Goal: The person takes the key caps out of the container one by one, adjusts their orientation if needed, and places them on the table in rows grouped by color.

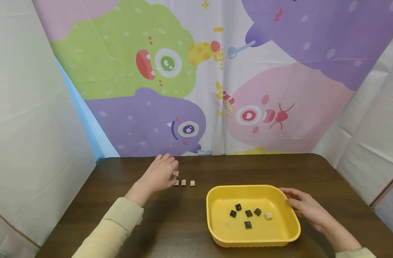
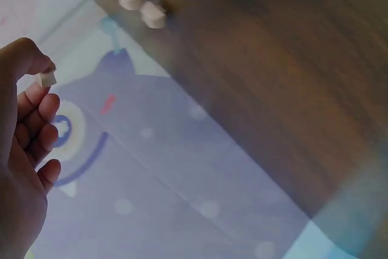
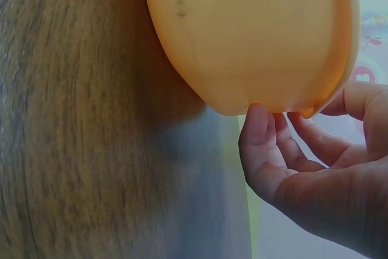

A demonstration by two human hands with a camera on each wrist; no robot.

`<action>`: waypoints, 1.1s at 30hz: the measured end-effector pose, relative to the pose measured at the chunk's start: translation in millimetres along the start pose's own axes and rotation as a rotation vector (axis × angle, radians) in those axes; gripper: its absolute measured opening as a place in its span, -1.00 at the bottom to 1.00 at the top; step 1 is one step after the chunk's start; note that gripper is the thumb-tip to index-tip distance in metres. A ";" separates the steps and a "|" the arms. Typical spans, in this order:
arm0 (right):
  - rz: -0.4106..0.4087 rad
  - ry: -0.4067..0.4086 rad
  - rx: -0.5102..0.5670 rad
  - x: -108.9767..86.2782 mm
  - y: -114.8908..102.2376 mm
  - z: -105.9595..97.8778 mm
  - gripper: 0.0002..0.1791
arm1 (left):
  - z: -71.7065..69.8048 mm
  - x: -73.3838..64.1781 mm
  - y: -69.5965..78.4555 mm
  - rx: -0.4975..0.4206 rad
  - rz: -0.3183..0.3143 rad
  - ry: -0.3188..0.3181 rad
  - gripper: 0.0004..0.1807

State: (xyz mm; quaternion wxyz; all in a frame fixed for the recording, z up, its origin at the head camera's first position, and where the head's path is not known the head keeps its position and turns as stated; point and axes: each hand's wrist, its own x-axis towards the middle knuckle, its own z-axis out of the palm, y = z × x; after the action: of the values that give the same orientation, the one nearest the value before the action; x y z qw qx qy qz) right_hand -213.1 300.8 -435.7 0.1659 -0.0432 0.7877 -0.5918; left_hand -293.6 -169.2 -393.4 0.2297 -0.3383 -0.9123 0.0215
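Note:
My left hand (image 1: 159, 173) pinches a small white keycap (image 2: 46, 79) between thumb and index finger, over the table's left side. The other left fingers are loosely curled. Close below and beside it, three white keycaps (image 1: 183, 182) stand in a row on the table; the left wrist view has the same row at its top. At the right, my right hand (image 1: 307, 208) grips the rim and side wall of a yellow plastic basin (image 1: 212, 215), its fingertips against the outer wall in the right wrist view. Inside lie several black keycaps (image 1: 248, 213) and one white keycap (image 1: 268, 216).
The basin sits on a dark brown wooden table (image 1: 170, 222), near its front right. Behind the far edge hangs a curtain (image 1: 209, 136) with cartoon monsters, and pale fabric (image 1: 32, 107) hangs on both sides.

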 end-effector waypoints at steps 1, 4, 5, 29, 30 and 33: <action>0.002 0.003 0.000 0.1 0.1 0.1 -0.36 | 1.9 -1.9 -1.9 0.004 -0.003 0.002 -0.75; 0.004 0.007 -0.001 0.0 0.2 0.4 -0.36 | 7.9 -7.6 -6.8 0.020 -0.018 -0.002 -0.73; 0.005 0.008 -0.001 0.0 0.3 0.5 -0.36 | 10.2 -9.3 -8.0 0.024 -0.024 -0.008 -0.73; -0.008 0.005 0.002 0.3 1.6 -0.3 -0.36 | 56.5 -22.1 -21.7 0.006 -0.149 -0.206 -0.76; -0.010 0.003 0.001 0.4 1.5 -0.6 -0.36 | 57.1 -22.4 -21.6 0.003 -0.152 -0.212 -0.76; -0.019 -0.008 -0.003 0.3 1.3 -1.3 -0.35 | 58.7 -22.5 -21.5 -0.003 -0.161 -0.232 -0.76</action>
State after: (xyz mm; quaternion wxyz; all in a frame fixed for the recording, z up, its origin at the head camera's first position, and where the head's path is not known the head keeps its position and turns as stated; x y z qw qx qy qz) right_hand -213.7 302.3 -436.7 0.1634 -0.0534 0.7874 -0.5919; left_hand -317.2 -193.0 -450.7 0.1235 -0.2597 -0.9569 0.0407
